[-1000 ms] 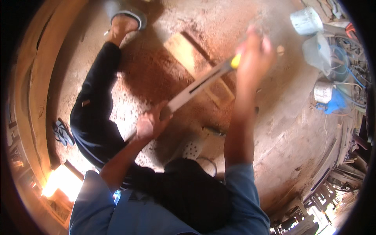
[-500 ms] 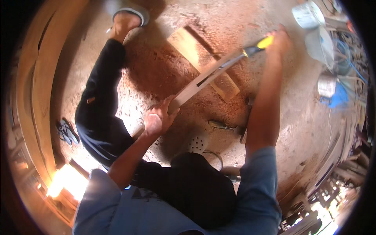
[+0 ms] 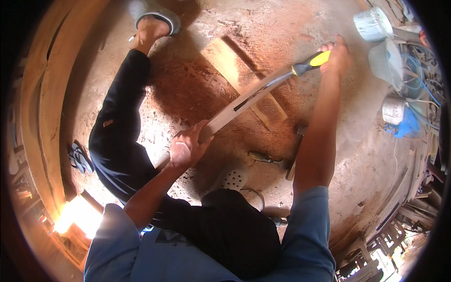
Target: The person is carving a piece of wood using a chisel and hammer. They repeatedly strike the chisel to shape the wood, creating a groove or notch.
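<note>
Slotted wooden bar (image 3: 221, 121): crossing over the pale board (image 3: 221, 56); your left hand (image 3: 185, 146) is gripping it. Yellow-and-black-handled tool (image 3: 307, 65): your right hand (image 3: 337, 58) is grasping it, apparently working the slot (image 3: 242, 104). Next move: seemingly calling for steady alignment.

Wood strip (image 3: 221, 121): pale, long, narrow, dark slot (image 3: 240, 104) partway along it. Sits diagonal, 8 o'clock to 2 o'clock. Hand tool (image 3: 303, 69): yellow-and-black handle, grey metal blade. Handle sticks out past strip's 2 o'clock end, blade points back toward 8 o'clock along strip, roughly in line. Can't tell if tip enters slot.
</note>
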Demonstrator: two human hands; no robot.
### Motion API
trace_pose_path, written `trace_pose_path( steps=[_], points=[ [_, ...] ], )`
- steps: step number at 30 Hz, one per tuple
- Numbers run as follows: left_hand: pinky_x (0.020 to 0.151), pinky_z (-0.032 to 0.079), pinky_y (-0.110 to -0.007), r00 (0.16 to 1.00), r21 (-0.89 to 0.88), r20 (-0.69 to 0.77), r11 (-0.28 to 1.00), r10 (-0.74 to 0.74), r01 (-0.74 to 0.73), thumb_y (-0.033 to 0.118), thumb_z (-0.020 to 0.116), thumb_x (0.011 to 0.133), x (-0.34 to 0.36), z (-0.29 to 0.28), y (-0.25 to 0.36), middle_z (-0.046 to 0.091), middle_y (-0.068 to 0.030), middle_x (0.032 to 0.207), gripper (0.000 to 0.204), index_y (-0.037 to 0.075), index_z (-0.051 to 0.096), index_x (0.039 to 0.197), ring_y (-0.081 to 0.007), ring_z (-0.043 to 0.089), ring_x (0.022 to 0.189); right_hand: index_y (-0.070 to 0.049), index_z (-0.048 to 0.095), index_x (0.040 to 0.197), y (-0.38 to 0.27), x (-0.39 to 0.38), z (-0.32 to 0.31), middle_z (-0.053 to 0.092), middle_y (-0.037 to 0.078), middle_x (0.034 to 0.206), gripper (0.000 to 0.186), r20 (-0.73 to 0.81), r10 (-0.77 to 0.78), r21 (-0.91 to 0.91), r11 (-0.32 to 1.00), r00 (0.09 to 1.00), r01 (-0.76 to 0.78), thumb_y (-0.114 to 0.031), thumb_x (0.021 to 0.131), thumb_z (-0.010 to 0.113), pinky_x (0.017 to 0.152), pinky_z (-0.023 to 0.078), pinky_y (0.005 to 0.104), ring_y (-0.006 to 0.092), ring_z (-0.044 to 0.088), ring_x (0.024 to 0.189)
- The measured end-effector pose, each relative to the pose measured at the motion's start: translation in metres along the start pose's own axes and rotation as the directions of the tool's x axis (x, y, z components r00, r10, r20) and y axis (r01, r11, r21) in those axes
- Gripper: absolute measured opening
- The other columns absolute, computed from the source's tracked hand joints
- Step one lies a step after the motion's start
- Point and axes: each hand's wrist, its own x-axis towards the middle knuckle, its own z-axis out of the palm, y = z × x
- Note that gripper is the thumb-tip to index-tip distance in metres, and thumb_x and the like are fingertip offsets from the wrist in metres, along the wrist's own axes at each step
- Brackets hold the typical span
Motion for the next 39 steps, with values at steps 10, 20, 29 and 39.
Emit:
trace_pose_path(
  steps=[10, 20, 29, 39],
  points=[
    [0.070, 0.061, -0.044, 1.000, -0.017, 0.003, 1.000, 0.005, -0.005, 0.040, 0.072, 0.089, 0.003, 0.002, -0.010, 0.075, -0.0168, 0.089, 0.055, 0.015, 0.057, 0.135, -0.0331, 0.074, 0.074, 0.000, 0.058, 0.080, 0.027, -0.031, -0.010, 0.051, 0.004, 0.057, 0.016, 0.245, -0.324, -0.024, 0.940, 0.914, 0.340, -0.008, 0.091, 0.065, 0.045, 0.044, 0.0290, 0.0129, 0.050, 0.046],
    [0.075, 0.059, -0.047, 0.999, -0.017, -0.012, 0.999, 0.031, -0.031, 0.044, 0.070, 0.090, 0.001, 0.003, -0.012, 0.075, -0.0172, 0.095, 0.055, 0.015, 0.056, 0.134, -0.0356, 0.074, 0.080, -0.005, 0.058, 0.078, 0.028, -0.110, -0.006, 0.062, 0.008, 0.067, 0.017, 0.293, -0.180, -0.343, 0.897, 0.939, 0.279, -0.012, 0.088, 0.070, 0.040, 0.037, 0.0242, 0.0107, 0.049, 0.047],
    [0.075, 0.059, -0.047, 0.998, 0.002, 0.036, 0.999, -0.041, 0.041, 0.043, 0.070, 0.089, -0.004, 0.004, -0.009, 0.075, -0.0180, 0.096, 0.055, 0.019, 0.056, 0.137, -0.0343, 0.074, 0.081, -0.004, 0.050, 0.079, 0.043, -0.025, -0.024, 0.052, 0.004, 0.062, 0.016, 0.315, -0.226, 0.033, 0.973, 0.922, 0.228, -0.007, 0.087, 0.064, 0.042, 0.044, 0.0280, 0.0131, 0.052, 0.051],
    [0.070, 0.060, -0.045, 0.986, -0.011, -0.155, 0.998, 0.062, -0.064, 0.036, 0.071, 0.090, -0.004, 0.009, -0.011, 0.075, -0.0180, 0.092, 0.047, 0.015, 0.060, 0.130, -0.0341, 0.073, 0.077, -0.006, 0.053, 0.089, 0.051, 0.015, -0.019, 0.045, 0.000, 0.066, 0.015, 0.232, 0.102, 0.138, 0.981, 0.967, -0.137, -0.018, 0.092, 0.062, 0.051, 0.041, 0.0343, 0.0135, 0.044, 0.054]
  ],
)
